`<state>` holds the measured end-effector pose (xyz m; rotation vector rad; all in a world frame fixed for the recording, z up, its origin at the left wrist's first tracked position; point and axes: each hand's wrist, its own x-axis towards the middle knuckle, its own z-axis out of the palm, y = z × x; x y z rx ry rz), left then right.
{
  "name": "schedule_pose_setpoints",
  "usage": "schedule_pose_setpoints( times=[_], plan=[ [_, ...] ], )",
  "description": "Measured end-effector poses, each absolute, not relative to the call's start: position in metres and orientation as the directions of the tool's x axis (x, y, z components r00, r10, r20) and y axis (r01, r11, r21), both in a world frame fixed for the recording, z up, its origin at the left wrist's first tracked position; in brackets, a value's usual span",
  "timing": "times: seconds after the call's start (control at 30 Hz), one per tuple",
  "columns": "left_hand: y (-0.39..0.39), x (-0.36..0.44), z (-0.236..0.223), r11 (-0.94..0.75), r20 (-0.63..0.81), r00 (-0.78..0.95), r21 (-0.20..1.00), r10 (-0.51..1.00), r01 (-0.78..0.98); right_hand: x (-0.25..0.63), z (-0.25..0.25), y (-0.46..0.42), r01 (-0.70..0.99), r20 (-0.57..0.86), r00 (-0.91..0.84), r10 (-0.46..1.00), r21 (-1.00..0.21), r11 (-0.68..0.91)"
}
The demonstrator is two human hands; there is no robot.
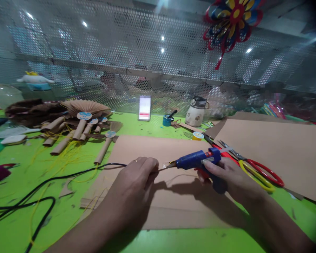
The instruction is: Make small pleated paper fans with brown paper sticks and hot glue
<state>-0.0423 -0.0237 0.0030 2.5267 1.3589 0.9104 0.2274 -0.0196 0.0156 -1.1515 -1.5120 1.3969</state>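
Note:
My right hand point(229, 175) is wrapped round the handle of a blue hot glue gun point(193, 160), with fingers by its red trigger. The gun's nozzle points left, towards the fingertips of my left hand point(137, 182). My left hand is closed on what looks like a thin piece of brown paper point(162, 170), mostly hidden by the fingers. The nozzle is close to this piece; whether they touch I cannot tell. Beneath both hands lies a large sheet of brown kraft paper point(189, 216). A pleated paper end point(88, 202) shows beside my left forearm.
Paper fans with rolled handles point(80, 129) and yellow threads are heaped at left. A black cord point(76, 174) crosses the green table point(18, 232). Red-and-yellow scissors point(255, 168) lie right, near more kraft paper point(276, 149). Behind stand a bottle point(195, 112) and phone point(144, 108).

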Motion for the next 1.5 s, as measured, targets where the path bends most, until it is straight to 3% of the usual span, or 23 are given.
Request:
schedule_pose_setpoints(
  times=[0.27,0.5,0.97,1.3,1.5],
  plan=[
    [-0.023,-0.042,0.001,-0.625,0.47,0.472,0.249,0.746,0.74,0.225,0.011,-0.02,0.067,-0.048,-0.27,0.962,-0.997,-0.031],
    [-0.022,-0.041,-0.001,-0.655,0.476,0.505,0.225,0.72,0.721,0.218,0.01,-0.022,0.136,-0.06,-0.257,0.965,-0.99,-0.026],
    [-0.023,-0.043,-0.001,-0.617,0.473,0.444,0.318,0.761,0.72,0.222,0.014,-0.021,0.118,-0.046,-0.238,0.97,-0.993,-0.018],
    [-0.023,-0.044,0.004,-0.582,0.484,0.375,0.403,0.79,0.706,0.231,0.013,-0.019,0.19,-0.046,-0.318,0.947,-0.982,0.016],
    [-0.021,-0.048,0.006,-0.65,0.57,0.448,0.211,0.689,0.73,0.231,0.02,-0.023,-0.034,0.004,-0.27,0.963,-0.999,-0.005]
  ],
)
